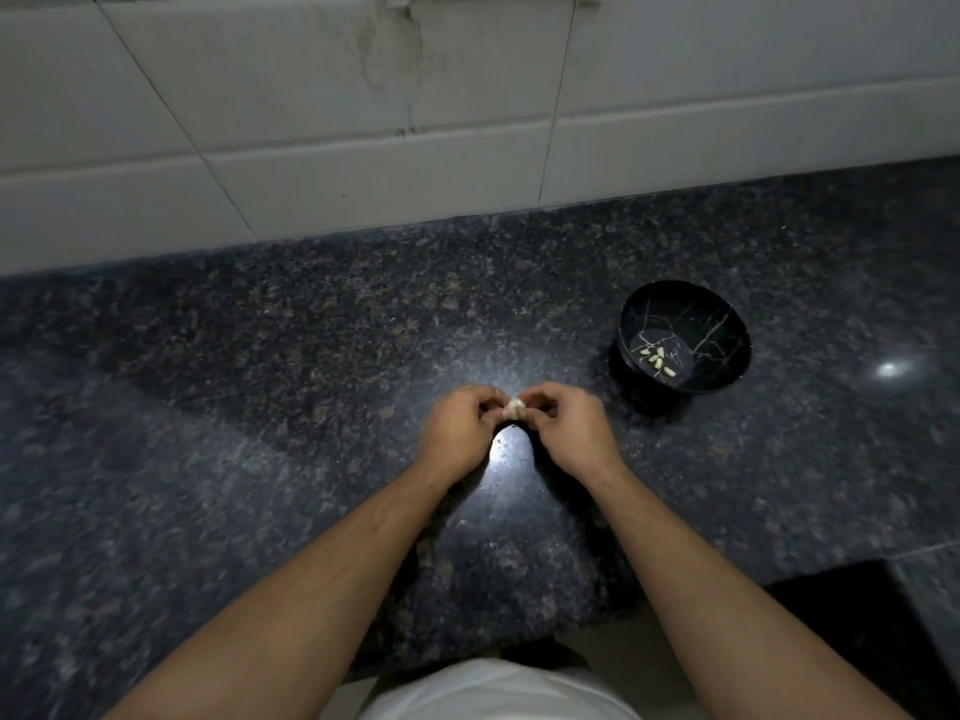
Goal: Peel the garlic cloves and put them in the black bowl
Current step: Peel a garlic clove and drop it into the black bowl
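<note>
Dim kitchen: pale tiled wall (363, 122) at twelve o'clock, dark speckled counter (208, 381) below it, lamp glare on the stone just under the hands.

Left hand (457, 433) at centre, fingers curled inward, thumb and fingertips pinching the left side of a garlic clove (515, 406). Clove held just above the counter, between the two hands, at one o'clock from the left knuckles and eleven o'clock from the right ones. Only a small pale patch of it showing; most of it hidden by fingertips, so hard to tell how much skin remains.

Right hand (566, 433) mirrored beside it, fingers likewise curled, thumb and fingertips closed on the clove's right side. Both hands touching the clove, fingertips nearly meeting over it.

Judged as mid-peel. To do it well: steady the clove with one hand, catch a loose edge of skin with a nail of the other, pull along the length rather than across, turn the clove and repeat. Light pressure only, since a bare clove is slick and likely to squirt out of a hard pinch.

Black bowl (727, 314) at two o'clock from the hands, well apart, upright, with several peeled cloves (657, 358) lying on its bottom. Short carry to the right once the skin is off.
</note>
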